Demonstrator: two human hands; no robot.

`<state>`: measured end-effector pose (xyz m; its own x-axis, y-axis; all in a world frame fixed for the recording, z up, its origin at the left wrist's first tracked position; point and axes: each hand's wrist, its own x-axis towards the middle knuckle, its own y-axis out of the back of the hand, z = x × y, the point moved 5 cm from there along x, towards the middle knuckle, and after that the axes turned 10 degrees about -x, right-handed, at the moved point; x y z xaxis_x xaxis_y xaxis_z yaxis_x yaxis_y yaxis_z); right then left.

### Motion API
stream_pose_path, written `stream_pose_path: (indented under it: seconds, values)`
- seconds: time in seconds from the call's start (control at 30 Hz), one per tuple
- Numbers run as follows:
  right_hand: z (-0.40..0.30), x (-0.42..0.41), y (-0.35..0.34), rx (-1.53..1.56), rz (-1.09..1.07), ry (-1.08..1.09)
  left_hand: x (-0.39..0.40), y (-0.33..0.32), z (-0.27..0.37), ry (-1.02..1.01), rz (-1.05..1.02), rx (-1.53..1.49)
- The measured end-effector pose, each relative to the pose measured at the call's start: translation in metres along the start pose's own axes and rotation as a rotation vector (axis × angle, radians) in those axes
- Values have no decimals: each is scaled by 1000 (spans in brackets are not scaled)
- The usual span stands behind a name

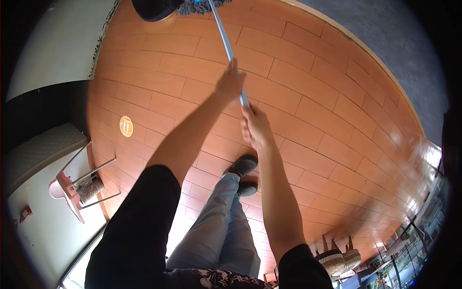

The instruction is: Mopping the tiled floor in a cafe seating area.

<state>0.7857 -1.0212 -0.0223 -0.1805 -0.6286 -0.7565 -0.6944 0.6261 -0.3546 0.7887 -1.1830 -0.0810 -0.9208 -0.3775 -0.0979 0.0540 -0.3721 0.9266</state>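
Observation:
A pale metal mop handle (223, 36) slants down from the top edge towards me. My left hand (231, 81), slightly blurred, is around the handle's middle. Closer to my body, my right hand (255, 124) grips the handle lower down, and its palm hides the near end. At the far end lies the mop's grey string head (198, 8) on the floor, partly cut off by the frame. Its blue fitting just shows at the top edge. A dark, rounded piece of furniture (157, 9) stands against the left side of the mop head.
Orange-brown floor tiles (202, 77) spread around my feet, with a round footprint sticker (126, 126) at left. Beyond it is a pink chair (68, 191) with metal legs. Woven baskets or stools (337, 260) stand at lower right. A pale edge borders a grey surface (393, 54) at upper right.

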Motion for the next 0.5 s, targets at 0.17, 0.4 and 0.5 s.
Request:
stream_pose_path:
  seconds: [0.17,0.4,0.5]
  values:
    - [56,-132,38,39,192,-138,-95,-9,128,-1,-11,-327]
    - [36,-95,74,-8,216,-168,-31,-18,126,59,-74,-256]
    - [17,-72,86,29,212,-91,3,-22,116,46,-112,-211]
